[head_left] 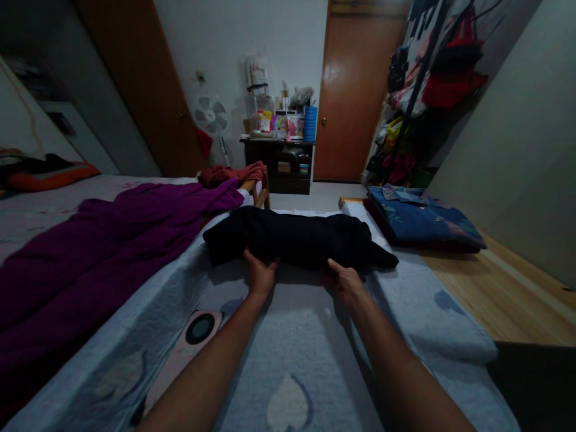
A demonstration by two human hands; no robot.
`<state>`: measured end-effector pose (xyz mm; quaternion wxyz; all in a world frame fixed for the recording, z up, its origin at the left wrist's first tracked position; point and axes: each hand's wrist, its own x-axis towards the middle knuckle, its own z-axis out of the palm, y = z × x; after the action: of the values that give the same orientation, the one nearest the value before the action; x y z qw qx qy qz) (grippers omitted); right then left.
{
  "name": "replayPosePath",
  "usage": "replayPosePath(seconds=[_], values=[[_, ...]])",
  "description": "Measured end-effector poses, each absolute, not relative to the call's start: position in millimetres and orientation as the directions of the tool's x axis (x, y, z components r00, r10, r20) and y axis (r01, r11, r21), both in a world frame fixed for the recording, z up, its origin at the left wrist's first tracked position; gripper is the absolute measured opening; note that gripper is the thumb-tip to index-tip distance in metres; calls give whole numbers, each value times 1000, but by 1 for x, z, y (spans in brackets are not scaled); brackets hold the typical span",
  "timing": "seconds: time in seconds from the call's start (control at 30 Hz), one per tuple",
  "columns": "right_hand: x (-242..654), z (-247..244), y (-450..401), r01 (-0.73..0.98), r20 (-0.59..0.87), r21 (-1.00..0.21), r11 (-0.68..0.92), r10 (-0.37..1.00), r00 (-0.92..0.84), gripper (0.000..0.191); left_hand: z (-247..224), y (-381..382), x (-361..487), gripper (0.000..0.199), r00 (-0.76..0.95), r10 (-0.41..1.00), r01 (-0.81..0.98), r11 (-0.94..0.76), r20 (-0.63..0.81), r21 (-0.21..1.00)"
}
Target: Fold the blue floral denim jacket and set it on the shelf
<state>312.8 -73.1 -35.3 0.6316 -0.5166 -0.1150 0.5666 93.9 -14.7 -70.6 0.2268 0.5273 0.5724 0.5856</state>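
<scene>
A black garment, bunched into a long horizontal bundle, lies across the light blue patterned sheet. One dark end of it points out to the right. My left hand grips the near edge of the bundle left of its middle, with the fingers partly hidden under the cloth. Right of the middle, my right hand holds the same near edge, thumb on top and fingers underneath. Beside my left forearm lies a pink device with a round dark disc.
A purple blanket covers the left side. Folded denim clothing sits at the right on a wooden surface. Farther back are a dark cabinet, a white fan, a door and hanging bags.
</scene>
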Motion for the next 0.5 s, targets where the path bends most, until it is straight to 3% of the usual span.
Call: replayPosePath(seconds=[0.1,0.17,0.5], values=[[310,-35,-64,-595,-476,-786,-167,777,411,16,-69,-2,92,53,-399,868,306,-177,294,935],[311,-31,-60,-606,-459,-785,-129,778,429,17,-64,6,87,40,-413,851,357,-177,325,917],[329,28,-67,-639,-336,-769,3,849,407,5,23,14,56,23,-421,738,626,-185,528,757]])
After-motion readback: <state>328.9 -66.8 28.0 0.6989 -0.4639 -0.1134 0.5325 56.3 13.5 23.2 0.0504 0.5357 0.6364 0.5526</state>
